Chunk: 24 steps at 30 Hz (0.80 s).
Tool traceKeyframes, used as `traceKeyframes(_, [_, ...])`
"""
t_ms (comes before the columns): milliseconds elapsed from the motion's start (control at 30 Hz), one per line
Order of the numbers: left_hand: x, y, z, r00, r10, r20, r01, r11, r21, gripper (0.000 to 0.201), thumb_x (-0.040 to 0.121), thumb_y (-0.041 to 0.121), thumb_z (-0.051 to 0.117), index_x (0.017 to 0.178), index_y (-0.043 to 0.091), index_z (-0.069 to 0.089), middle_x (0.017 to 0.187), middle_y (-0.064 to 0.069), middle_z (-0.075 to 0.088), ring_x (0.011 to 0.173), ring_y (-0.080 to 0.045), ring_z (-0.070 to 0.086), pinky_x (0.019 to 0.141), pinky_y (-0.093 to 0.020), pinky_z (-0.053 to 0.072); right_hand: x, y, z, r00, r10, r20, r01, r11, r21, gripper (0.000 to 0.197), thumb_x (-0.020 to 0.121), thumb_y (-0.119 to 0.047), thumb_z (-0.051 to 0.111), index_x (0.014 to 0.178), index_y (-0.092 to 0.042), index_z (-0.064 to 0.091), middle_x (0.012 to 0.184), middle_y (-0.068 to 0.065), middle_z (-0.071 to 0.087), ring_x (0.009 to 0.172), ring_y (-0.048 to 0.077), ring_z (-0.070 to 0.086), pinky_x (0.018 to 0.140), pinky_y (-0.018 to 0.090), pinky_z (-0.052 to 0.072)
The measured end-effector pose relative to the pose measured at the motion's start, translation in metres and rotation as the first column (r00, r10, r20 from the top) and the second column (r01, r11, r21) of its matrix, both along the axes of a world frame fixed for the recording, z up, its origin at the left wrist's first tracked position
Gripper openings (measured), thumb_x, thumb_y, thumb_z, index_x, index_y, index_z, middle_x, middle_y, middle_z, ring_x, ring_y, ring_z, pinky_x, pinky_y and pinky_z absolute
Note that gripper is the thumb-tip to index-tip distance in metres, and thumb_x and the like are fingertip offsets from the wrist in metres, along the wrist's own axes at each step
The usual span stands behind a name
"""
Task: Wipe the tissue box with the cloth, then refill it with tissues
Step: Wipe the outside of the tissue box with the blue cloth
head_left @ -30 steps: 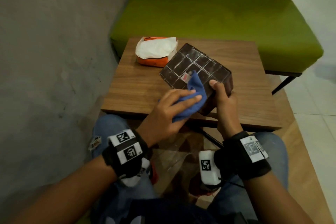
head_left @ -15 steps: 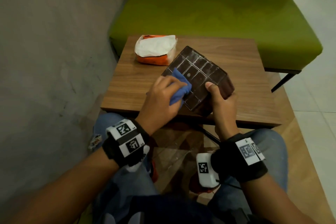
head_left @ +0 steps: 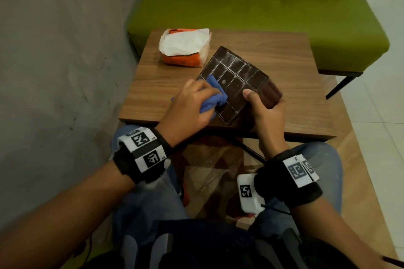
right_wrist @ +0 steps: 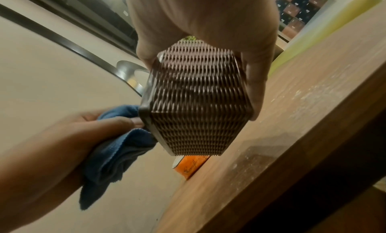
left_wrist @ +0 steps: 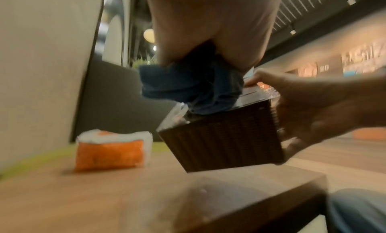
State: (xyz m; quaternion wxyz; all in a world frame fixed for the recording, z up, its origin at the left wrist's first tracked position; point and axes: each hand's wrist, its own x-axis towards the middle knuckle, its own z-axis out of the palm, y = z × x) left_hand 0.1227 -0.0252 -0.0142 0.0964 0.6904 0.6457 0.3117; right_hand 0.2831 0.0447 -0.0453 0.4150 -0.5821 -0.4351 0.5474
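Note:
The dark brown woven tissue box (head_left: 238,78) is tilted, its gridded face turned up toward me, over the near part of the wooden table (head_left: 295,102). My right hand (head_left: 262,107) grips its near right corner, thumb on the gridded face. My left hand (head_left: 192,102) holds a bunched blue cloth (head_left: 213,94) against the left part of that face. The left wrist view shows the cloth (left_wrist: 192,89) pressed on the box (left_wrist: 225,141). From the right wrist, the box's woven side (right_wrist: 196,101) fills the middle, with the cloth (right_wrist: 117,154) to its left.
An orange pack of white tissues (head_left: 184,48) lies at the table's far left corner. A green bench (head_left: 262,6) stands behind the table. A grey wall (head_left: 54,72) runs close along the left. My knees sit under the table's near edge.
My left hand has slid the cloth from the box's near middle edge up and left across the gridded face. The box has tipped a little more upright.

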Motion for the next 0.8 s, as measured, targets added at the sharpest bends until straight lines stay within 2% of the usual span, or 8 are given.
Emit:
traceKeyframes(167, [0.012, -0.007, 0.001, 0.995, -0.084, -0.048, 0.083, 0.996, -0.021, 0.026, 0.077, 0.012, 0.065, 0.104, 0.011, 0.067, 0.102, -0.004, 0.061, 0.098, -0.019, 0.05, 0.083, -0.028, 0.039, 0.002, 0.0, 0.004, 1.0, 0.008, 0.024, -0.009, 1.0, 0.002, 0.071, 0.043, -0.066, 0.074, 0.101, -0.036, 0.045, 0.104, -0.008, 0.064, 0.1, 0.015, 0.066, 0.096, 0.046, 0.053])
traceKeyframes(300, [0.004, 0.0, 0.0, 0.999, -0.019, -0.031, 0.019, 1.0, -0.003, 0.023, 0.079, 0.011, 0.062, 0.101, 0.012, 0.068, 0.101, -0.004, 0.062, 0.098, -0.021, 0.052, 0.082, -0.034, 0.043, 0.002, -0.003, 0.0, 1.0, 0.008, 0.024, -0.009, 1.0, 0.007, 0.085, 0.045, -0.066, 0.076, 0.114, -0.029, 0.043, 0.109, -0.006, 0.063, 0.103, 0.016, 0.065, 0.095, 0.046, 0.054])
traceKeyframes(433, [0.02, -0.01, 0.001, 0.991, -0.123, 0.046, 0.126, 0.991, -0.046, 0.023, 0.082, 0.016, 0.058, 0.103, 0.014, 0.067, 0.103, -0.002, 0.061, 0.097, -0.016, 0.05, 0.084, -0.026, 0.039, 0.003, -0.003, 0.001, 1.0, -0.012, 0.029, 0.012, 1.0, -0.025, 0.084, 0.043, -0.068, 0.074, 0.111, -0.028, 0.045, 0.108, -0.004, 0.064, 0.102, 0.019, 0.066, 0.095, 0.047, 0.053])
traceKeyframes(533, [0.004, 0.0, -0.009, 0.99, 0.053, 0.13, -0.049, 0.998, -0.032, 0.027, 0.082, 0.017, 0.06, 0.108, 0.011, 0.064, 0.109, -0.006, 0.061, 0.104, -0.021, 0.053, 0.091, -0.039, 0.044, 0.006, -0.006, 0.006, 0.999, 0.003, -0.034, -0.004, 1.0, -0.031, 0.09, 0.045, -0.064, 0.076, 0.119, -0.026, 0.042, 0.112, -0.006, 0.062, 0.105, 0.014, 0.065, 0.097, 0.043, 0.054])
traceKeyframes(600, [-0.003, 0.008, -0.012, 0.941, 0.202, 0.271, -0.223, 0.974, 0.047, 0.023, 0.084, 0.014, 0.06, 0.107, 0.009, 0.063, 0.109, -0.007, 0.062, 0.104, -0.023, 0.056, 0.091, -0.046, 0.045, 0.004, -0.006, 0.013, 0.998, 0.024, -0.058, -0.025, 1.0, -0.013, 0.09, 0.046, -0.062, 0.076, 0.121, -0.026, 0.04, 0.113, -0.007, 0.061, 0.105, 0.012, 0.064, 0.097, 0.041, 0.054])
traceKeyframes(667, [0.013, 0.008, -0.009, 0.928, 0.229, 0.295, -0.273, 0.955, 0.117, 0.022, 0.088, 0.015, 0.059, 0.108, 0.008, 0.062, 0.108, -0.007, 0.062, 0.103, -0.022, 0.056, 0.092, -0.034, 0.045, -0.002, -0.005, 0.019, 0.997, 0.002, -0.073, -0.004, 1.0, -0.029, 0.091, 0.045, -0.063, 0.075, 0.12, -0.024, 0.043, 0.113, -0.004, 0.063, 0.104, 0.015, 0.066, 0.096, 0.042, 0.054])
traceKeyframes(733, [0.036, -0.001, -0.003, 0.971, 0.133, 0.198, -0.168, 0.971, 0.172, 0.028, 0.087, 0.017, 0.062, 0.113, 0.007, 0.062, 0.111, -0.01, 0.061, 0.105, -0.024, 0.054, 0.093, -0.021, 0.039, -0.007, -0.003, 0.024, 0.995, -0.014, -0.1, 0.01, 0.999, -0.05, 0.097, 0.043, -0.065, 0.077, 0.122, -0.016, 0.049, 0.112, 0.002, 0.066, 0.101, 0.018, 0.068, 0.094, 0.044, 0.055])
traceKeyframes(800, [0.041, -0.007, -0.001, 0.996, -0.01, 0.089, -0.011, 0.973, 0.231, 0.034, 0.084, 0.012, 0.066, 0.117, 0.005, 0.062, 0.112, -0.013, 0.061, 0.105, -0.026, 0.053, 0.096, -0.023, 0.038, -0.005, -0.004, 0.022, 0.993, 0.014, -0.117, -0.019, 0.999, -0.04, 0.106, 0.044, -0.066, 0.08, 0.127, -0.007, 0.052, 0.112, 0.007, 0.068, 0.098, 0.021, 0.069, 0.092, 0.045, 0.055])
